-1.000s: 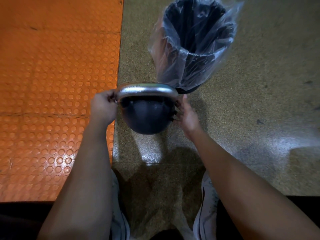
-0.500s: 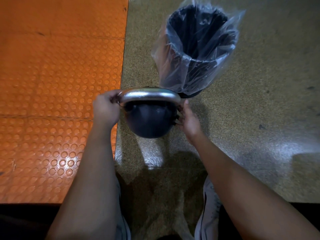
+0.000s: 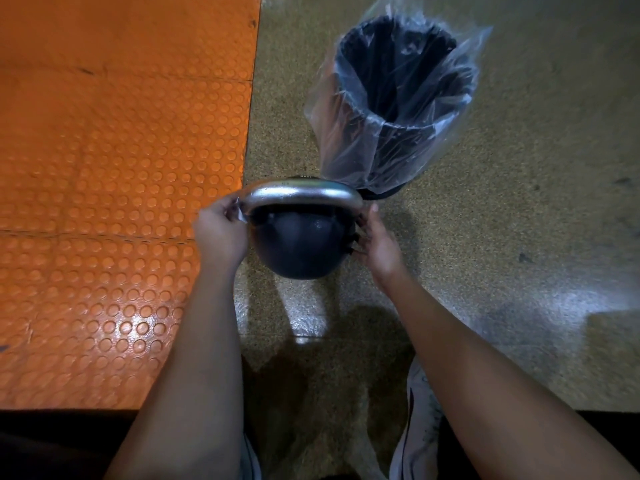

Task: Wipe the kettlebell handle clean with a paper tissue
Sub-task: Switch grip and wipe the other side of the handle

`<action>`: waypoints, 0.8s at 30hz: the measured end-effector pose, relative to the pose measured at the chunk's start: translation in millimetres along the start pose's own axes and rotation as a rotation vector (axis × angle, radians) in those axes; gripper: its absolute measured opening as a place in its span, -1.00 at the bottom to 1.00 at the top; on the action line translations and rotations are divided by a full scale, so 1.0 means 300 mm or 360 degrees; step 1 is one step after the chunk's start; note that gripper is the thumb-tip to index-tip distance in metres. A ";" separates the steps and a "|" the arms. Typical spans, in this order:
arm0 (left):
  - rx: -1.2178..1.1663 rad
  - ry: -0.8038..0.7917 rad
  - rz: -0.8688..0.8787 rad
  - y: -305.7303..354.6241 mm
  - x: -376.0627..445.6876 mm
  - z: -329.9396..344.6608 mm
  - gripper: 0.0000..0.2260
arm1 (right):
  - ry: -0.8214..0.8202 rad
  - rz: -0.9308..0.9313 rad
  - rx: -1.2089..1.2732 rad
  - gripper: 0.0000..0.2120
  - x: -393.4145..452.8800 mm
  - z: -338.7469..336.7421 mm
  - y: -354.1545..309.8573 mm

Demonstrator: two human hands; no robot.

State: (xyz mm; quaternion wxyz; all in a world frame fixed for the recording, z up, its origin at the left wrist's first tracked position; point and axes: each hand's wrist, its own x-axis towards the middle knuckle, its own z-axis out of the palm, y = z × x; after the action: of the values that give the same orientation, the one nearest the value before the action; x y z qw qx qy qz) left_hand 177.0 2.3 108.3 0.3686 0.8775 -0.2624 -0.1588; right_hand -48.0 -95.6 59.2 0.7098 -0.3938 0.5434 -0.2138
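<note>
Kettlebell (image 3: 299, 245) sitting on floor (image 3: 485, 237) near lined bin (image 3: 398, 109); judging heavy, rigid.
Handle (image 3: 301, 194) looking smooth, likely slippery.
Right hand (image 3: 379, 242) bracing body's side, fingers relaxed.
Left hand (image 3: 221, 233) pinching paper tissue (image 3: 239, 213) against handle's left end.

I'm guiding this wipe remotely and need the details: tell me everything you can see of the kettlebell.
The kettlebell has a round, matte black body and a shiny silver metal handle arching across its top. It sits on the speckled floor, beside the orange mat's edge and in front of the lined bin. The left hand grips the handle's left end with a bit of tissue; the right hand steadies its right side.
</note>
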 end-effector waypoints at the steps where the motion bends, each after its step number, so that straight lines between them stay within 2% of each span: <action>1: -0.0013 0.0006 0.0025 0.014 0.002 -0.002 -0.67 | 0.0001 0.0007 -0.0014 -0.01 -0.001 0.000 0.004; 5: -0.0277 0.0227 0.0216 0.030 -0.018 -0.008 -0.66 | 0.0031 0.0022 -0.0011 0.19 0.002 0.000 -0.005; 6: -0.0272 0.0270 0.0172 0.013 -0.029 0.003 -0.69 | 0.0021 0.0015 0.0002 0.16 -0.006 0.002 -0.014; 9: -0.0120 0.0281 -0.0045 -0.013 -0.038 0.033 -0.73 | -0.0024 -0.0023 -0.0025 -0.20 -0.020 0.000 -0.022; 10: -0.0133 0.0275 -0.0064 -0.006 -0.034 0.035 -0.72 | -0.0028 -0.0023 -0.0025 -0.26 -0.020 0.000 -0.022; 12: -0.0294 0.0292 0.0009 0.026 -0.030 0.024 -0.66 | -0.0020 -0.0007 -0.0002 -0.28 -0.024 0.005 -0.025; 15: -0.0487 0.0451 0.0126 0.034 -0.056 0.028 -0.65 | 0.0014 -0.0008 -0.0079 -0.26 -0.022 0.007 -0.026; 17: -0.0506 0.0501 0.0007 0.022 -0.090 0.049 -0.66 | 0.0031 -0.0021 -0.0134 -0.19 -0.018 0.004 -0.017; 20: -0.0376 0.0462 -0.0258 0.012 -0.096 0.070 -0.64 | 0.0005 -0.0041 -0.0143 -0.27 -0.020 0.004 -0.014; 24: -0.0382 0.0537 -0.0063 0.052 -0.082 0.050 -0.59 | 0.0014 -0.0030 -0.0166 -0.35 -0.010 -0.001 -0.012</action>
State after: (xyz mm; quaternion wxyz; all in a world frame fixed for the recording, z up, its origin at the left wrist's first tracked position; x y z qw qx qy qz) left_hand 144.6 -1.3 111.5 0.5062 0.8464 -0.1588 -0.0467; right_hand -48.8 -95.6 63.8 0.6838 -0.4344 0.5534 -0.1935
